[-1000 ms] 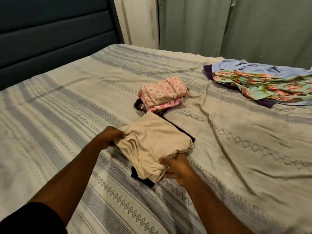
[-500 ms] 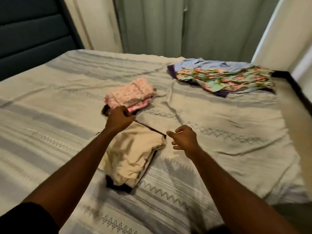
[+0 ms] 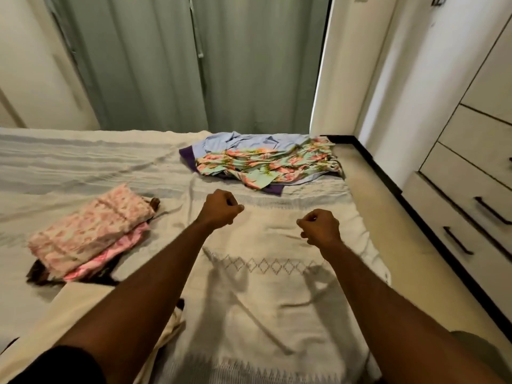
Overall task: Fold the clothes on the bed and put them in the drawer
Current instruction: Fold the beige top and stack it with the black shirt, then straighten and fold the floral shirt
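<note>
Head camera view over a bed (image 3: 291, 314) with a pale patterned cover. Both arms reach forward above it. The left hand (image 3: 220, 209) and right hand (image 3: 318, 227) are curled into fists, holding nothing. A folded pink floral stack (image 3: 91, 234) lies at left. Unfolded clothes, a floral garment (image 3: 266, 169) atop a light blue shirt (image 3: 249, 139), lie far centre-right. Closed drawers (image 3: 471, 189) stand at right.

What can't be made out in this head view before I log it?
- Beige folded garment: mostly hidden under the left forearm.
- Dark item beneath the pink folded stack: only edges show.
- Purple garment in the unfolded pile: covered by the floral garment.
- Drawers: cut off by the right edge.
- Left hand and right hand: fingers curled, slightly blurred.
</note>
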A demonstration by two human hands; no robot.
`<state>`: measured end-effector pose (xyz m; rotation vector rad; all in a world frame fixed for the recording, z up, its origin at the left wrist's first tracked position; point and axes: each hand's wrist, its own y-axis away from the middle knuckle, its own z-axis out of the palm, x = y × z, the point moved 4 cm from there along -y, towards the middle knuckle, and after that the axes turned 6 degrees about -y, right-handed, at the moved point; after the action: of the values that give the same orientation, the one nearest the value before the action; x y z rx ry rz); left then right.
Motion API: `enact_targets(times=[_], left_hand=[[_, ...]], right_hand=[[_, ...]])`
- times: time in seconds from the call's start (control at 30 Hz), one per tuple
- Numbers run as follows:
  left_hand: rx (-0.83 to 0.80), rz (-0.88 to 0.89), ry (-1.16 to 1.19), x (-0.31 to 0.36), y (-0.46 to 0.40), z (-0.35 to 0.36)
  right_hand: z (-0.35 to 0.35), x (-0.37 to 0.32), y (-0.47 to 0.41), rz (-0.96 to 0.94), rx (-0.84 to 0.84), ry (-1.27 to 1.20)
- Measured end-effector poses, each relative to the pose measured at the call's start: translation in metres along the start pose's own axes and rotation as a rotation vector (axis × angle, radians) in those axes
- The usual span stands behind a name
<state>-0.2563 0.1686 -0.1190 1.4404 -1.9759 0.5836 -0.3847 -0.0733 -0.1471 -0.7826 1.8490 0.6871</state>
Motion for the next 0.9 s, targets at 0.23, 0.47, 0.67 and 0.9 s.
enact_targets(times=[0.23,0.47,0.67,0.9], left_hand=[[-0.038,-0.096,0.149,0.004,-0.082,0.048],[-0.098,-0.294,0.379,-0.005,-0.158,0.089],[-0.075,-0.551,0.604,-0.014,-0.214,0.101],[0.234,-0.572,0.787,-0.025,-0.258,0.110]], right_hand=[[0.011,-0.011,-0.081,-0.013,0.009,-0.005],[0.039,-0.021,-0.134,-0.062,-0.052,-0.020],[0.038,0.002,-0.164,-0.068,-0.111,-0.026],[0.033,0.011,-0.185,-0.080,-0.155,-0.015]])
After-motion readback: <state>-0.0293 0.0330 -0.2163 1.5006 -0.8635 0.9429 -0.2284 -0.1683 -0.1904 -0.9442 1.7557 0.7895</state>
